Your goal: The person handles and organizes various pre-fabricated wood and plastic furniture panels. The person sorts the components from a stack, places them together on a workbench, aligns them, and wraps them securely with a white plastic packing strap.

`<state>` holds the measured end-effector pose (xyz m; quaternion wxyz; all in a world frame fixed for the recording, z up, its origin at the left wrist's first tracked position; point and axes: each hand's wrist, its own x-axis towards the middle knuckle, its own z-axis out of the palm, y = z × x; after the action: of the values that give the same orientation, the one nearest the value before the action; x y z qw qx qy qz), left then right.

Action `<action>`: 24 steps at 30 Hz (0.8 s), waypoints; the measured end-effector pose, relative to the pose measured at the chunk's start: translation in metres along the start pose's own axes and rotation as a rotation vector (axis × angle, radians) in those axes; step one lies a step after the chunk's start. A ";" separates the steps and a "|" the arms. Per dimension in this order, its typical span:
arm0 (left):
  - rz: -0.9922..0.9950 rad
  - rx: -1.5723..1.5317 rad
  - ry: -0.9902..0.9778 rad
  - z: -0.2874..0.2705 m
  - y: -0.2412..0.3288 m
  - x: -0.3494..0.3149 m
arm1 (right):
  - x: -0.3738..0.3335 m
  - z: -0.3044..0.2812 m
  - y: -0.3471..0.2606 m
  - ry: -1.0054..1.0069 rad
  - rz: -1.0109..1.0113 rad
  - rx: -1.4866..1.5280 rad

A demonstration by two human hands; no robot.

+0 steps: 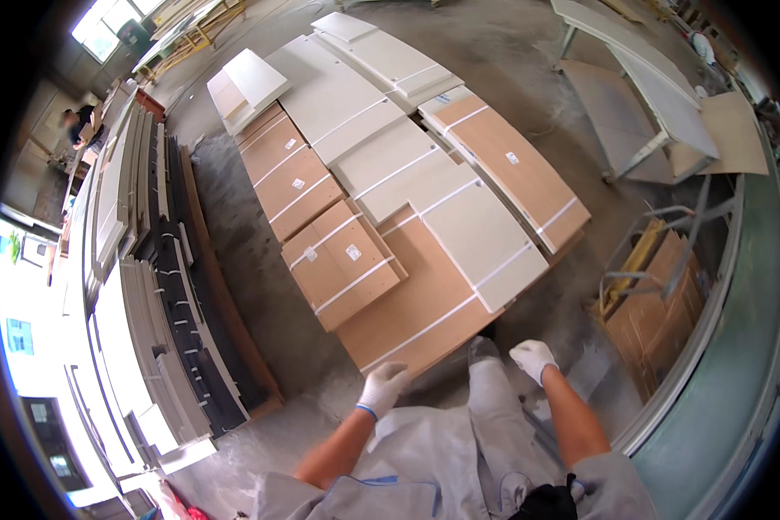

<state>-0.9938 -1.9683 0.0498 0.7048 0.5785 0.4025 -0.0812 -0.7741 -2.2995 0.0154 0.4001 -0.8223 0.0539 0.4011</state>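
Observation:
My left hand [381, 387], in a white glove, hangs just off the near edge of a large brown strapped flat pack [416, 308] on the floor, fingers loosely apart and holding nothing. My right hand [533, 358], also gloved, hovers beside my raised knee [490, 373] and holds nothing. A white strapped panel [485, 238] and a smaller brown strapped pack [338, 260] lie on top of the large one. More white and brown packs [355, 104] stretch away across the concrete floor.
Upright white and dark panels [160, 286] lean in a row along the left. A metal-framed table [667, 104] stands at the far right, with cardboard sheets [659, 303] and a long metal edge [711, 321] nearer. A person [78, 121] works at the far left.

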 end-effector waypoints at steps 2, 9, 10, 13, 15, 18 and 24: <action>-0.091 0.041 0.016 0.043 0.004 0.016 | 0.020 -0.031 0.012 0.041 0.033 -0.108; -0.209 0.176 -0.164 0.161 0.014 0.055 | 0.091 -0.121 0.075 0.009 0.189 -0.207; -0.208 0.206 -0.165 0.164 0.009 0.063 | 0.099 -0.126 0.079 0.014 0.223 -0.182; -0.218 0.303 -0.139 0.162 0.002 0.088 | 0.122 -0.127 0.094 0.060 0.304 0.026; -0.266 0.328 -0.092 0.155 0.018 0.101 | 0.136 -0.122 0.111 0.052 0.306 0.001; -0.178 0.331 0.133 0.127 -0.027 0.121 | 0.153 -0.106 0.118 -0.053 0.219 -0.166; -0.358 0.288 0.215 0.056 -0.111 0.121 | 0.151 -0.055 0.076 -0.064 0.227 -0.227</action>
<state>-0.9517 -2.0103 -0.1132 0.5425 0.5980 0.5554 -0.1991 -0.6694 -2.3543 -0.1178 0.2583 -0.8375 0.0879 0.4734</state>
